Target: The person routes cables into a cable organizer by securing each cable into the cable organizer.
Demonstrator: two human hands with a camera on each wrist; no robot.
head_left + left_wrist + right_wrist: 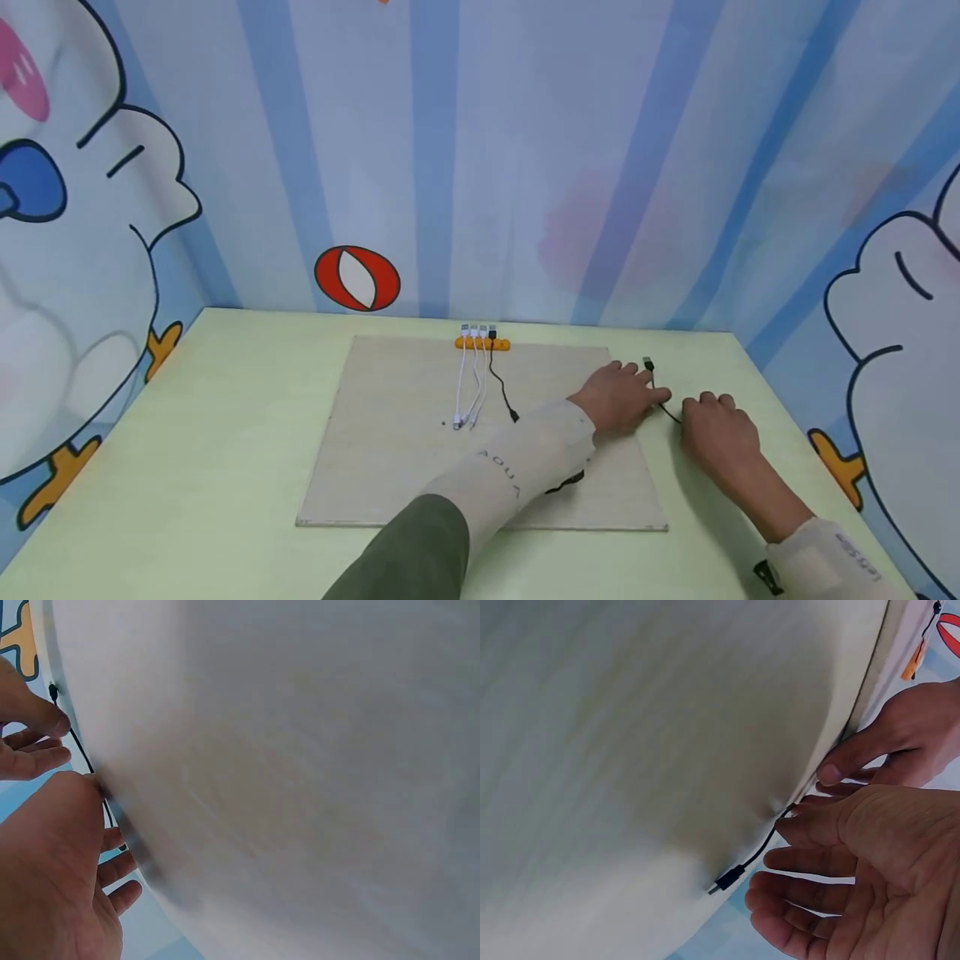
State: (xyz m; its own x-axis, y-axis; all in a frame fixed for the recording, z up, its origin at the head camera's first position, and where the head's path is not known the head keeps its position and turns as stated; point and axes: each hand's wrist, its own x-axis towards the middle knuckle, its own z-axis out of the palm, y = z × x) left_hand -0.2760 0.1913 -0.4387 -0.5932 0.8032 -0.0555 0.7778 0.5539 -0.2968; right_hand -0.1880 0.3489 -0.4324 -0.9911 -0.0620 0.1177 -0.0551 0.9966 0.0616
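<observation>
A short black USB cable (667, 412) lies between my two hands at the right side of the board. My left hand (618, 398) holds it near the metal USB plug (648, 364), thumb on the cord. My right hand (722, 433) pinches the cord further along, between thumb and index finger. In the right wrist view, the small black connector (727, 879) of the cable's other end sticks out past the right fingers, over the tabletop. The left wrist view shows both hands from the side, with the cord running from one to the other.
An orange cable holder (502, 344) at the back of the wooden board (390, 467) carries three white cables (461, 375) and one black cable (501, 385). Part of another black cable (566, 482) shows beneath the left forearm. A printed curtain (495, 167) stands behind the pale table (225, 417).
</observation>
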